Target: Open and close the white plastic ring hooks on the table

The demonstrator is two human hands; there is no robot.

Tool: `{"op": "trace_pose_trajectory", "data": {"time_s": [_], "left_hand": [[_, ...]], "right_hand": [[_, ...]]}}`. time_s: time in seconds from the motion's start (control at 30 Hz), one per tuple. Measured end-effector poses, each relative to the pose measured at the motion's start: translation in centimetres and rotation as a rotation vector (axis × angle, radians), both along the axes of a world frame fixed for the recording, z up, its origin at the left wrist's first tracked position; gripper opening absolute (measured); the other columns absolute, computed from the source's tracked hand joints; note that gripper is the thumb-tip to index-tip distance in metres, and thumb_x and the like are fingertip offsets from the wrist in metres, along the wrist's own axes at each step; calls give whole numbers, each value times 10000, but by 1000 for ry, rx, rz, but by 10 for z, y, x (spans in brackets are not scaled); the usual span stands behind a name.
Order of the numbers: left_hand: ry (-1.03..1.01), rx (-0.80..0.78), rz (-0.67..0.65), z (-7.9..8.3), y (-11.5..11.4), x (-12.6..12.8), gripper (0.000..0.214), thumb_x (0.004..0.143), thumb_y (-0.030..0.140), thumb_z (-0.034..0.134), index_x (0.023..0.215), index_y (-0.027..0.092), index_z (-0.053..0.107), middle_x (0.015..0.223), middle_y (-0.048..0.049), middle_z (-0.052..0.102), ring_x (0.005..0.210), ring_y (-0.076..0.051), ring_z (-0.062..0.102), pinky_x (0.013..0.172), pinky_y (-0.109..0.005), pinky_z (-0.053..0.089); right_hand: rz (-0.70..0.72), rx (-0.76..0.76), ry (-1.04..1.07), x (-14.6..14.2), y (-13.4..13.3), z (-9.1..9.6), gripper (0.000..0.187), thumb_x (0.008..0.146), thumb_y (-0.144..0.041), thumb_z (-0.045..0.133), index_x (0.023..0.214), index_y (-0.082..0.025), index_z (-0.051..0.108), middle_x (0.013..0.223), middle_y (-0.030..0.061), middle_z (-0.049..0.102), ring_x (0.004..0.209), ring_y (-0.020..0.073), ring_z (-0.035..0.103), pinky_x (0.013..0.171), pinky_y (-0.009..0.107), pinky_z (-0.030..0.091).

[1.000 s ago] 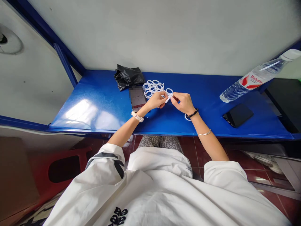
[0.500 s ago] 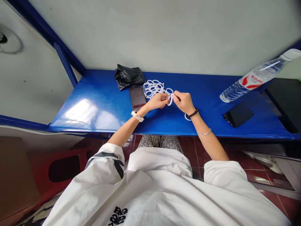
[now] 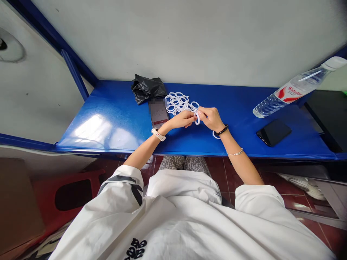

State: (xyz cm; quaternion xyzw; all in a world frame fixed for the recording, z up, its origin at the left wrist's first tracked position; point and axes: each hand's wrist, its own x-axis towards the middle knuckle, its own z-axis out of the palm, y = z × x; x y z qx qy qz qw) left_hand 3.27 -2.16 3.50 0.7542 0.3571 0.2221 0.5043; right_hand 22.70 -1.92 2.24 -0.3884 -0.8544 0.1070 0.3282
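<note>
Both my hands meet over the blue table (image 3: 114, 122). My left hand (image 3: 182, 118) and my right hand (image 3: 211, 118) each pinch one side of a white plastic ring (image 3: 198, 117) held just above the table top. Right behind the hands lies a pile of several white rings (image 3: 179, 101). One more white ring (image 3: 216, 135) lies flat on the table, partly hidden under my right wrist. A phone with a lit screen (image 3: 158, 112) lies beside my left wrist.
A crumpled black plastic bag (image 3: 148, 87) sits at the back by the wall. A water bottle (image 3: 294, 88) lies on its side at the right, with a dark phone (image 3: 273, 131) in front of it. A red stool (image 3: 70, 191) stands below at the left.
The ring between my fingers has turned from lying edge-on to standing more upright, and both hands have drawn slightly closer together and toward me.
</note>
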Motion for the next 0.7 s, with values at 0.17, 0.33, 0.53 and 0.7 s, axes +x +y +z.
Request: {"op": "trace_pose_trajectory", "data": {"time_s": [0.17, 0.33, 0.53, 0.7], "left_hand": [[-34, -152, 38, 2, 0, 0, 385, 971, 94, 480, 595, 178, 474, 442, 44, 475, 415, -61, 429, 472, -186, 345], [-46, -140, 55, -1, 3, 0, 459, 955, 105, 503, 505, 171, 444, 416, 33, 441, 400, -57, 408, 455, -198, 310], [-69, -50, 120, -7, 6, 0, 436, 1003, 216, 525, 571, 178, 472, 451, 31, 477, 447, -72, 442, 508, -209, 356], [-202, -1, 223, -6, 5, -2, 342, 1030, 381, 563, 753, 210, 459, 540, 49, 507, 525, -97, 509, 555, -219, 406]], "right_hand": [[32, -105, 133, 0, 0, -2, 380, 1041, -530, 417, 869, -234, 581, 611, -21, 584, 536, 158, 538, 594, 290, 392], [143, -378, 390, -3, 2, -1, 430, 987, -646, 555, 1017, -243, 701, 753, -4, 685, 622, 157, 604, 613, 287, 483], [135, -559, 653, -6, 4, 1, 476, 815, -712, 759, 910, -245, 766, 849, 19, 720, 676, 150, 602, 631, 293, 529], [81, -628, 754, -5, 6, 1, 524, 713, -735, 838, 898, -250, 763, 889, 18, 741, 704, 149, 612, 655, 296, 559]]}}
